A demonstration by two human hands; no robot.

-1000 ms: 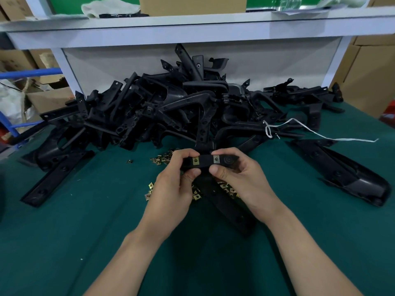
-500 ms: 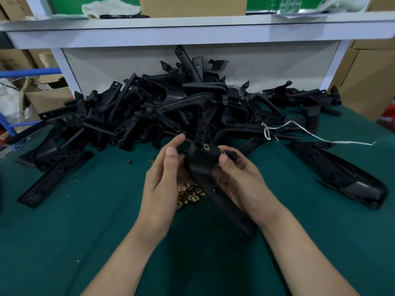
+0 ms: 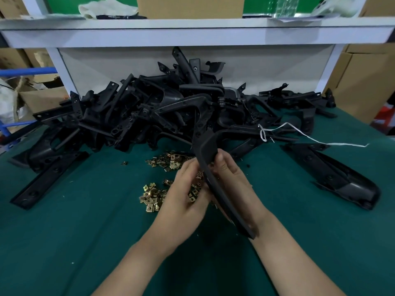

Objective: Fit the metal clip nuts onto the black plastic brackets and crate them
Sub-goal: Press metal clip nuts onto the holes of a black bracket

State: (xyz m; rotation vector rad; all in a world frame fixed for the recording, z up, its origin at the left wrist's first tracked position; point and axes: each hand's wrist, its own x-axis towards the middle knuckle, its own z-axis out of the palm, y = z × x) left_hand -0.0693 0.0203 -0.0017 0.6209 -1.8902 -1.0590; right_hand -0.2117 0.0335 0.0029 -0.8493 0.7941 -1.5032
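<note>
My right hand (image 3: 233, 178) grips a long curved black bracket (image 3: 210, 150) around its middle, holding it on edge over the green table (image 3: 85, 231). The bracket's lower end reaches past my right wrist. My left hand (image 3: 181, 193) lies with relaxed fingers over a scatter of brass clip nuts (image 3: 151, 195), just left of the bracket. Its fingertips touch the nuts beside the bracket, and I see none held. A big heap of black brackets (image 3: 149, 116) fills the back of the table. No crate is in view.
A large black bracket (image 3: 333, 174) lies to the right and a flat one (image 3: 49, 176) to the left. White string (image 3: 310, 139) trails from the heap. One stray clip nut (image 3: 124, 163) sits apart. A white shelf (image 3: 192, 33) overhangs the back; cardboard boxes flank the table.
My left hand let go of the bracket and dropped onto the clip nuts. My right hand turned the bracket from flat, with its fitted nuts facing me, to edge-on.
</note>
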